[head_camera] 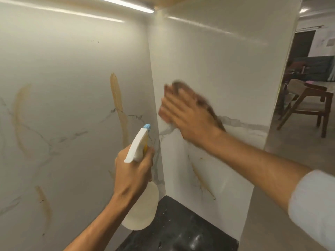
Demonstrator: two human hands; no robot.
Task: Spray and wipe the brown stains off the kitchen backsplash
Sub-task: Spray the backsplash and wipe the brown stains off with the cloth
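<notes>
My left hand (133, 171) grips a white spray bottle (140, 207) by its neck, blue nozzle tip pointing up toward the corner. My right hand (184, 113) presses a brown cloth (208, 107) flat against the right panel of the white marble backsplash (217, 69); hand and cloth are motion-blurred. Brown stains show on the left panel: a long vertical streak (118, 105), a curved faint streak (19, 116) and a short streak (44, 203) low down. A thin brown smear (201, 180) lies on the right panel below my hand.
A black speckled countertop (181, 229) fills the corner below. A light strip (125, 4) runs under the cabinet above. Past the right panel's edge stands a wooden chair (308, 107) in an open room.
</notes>
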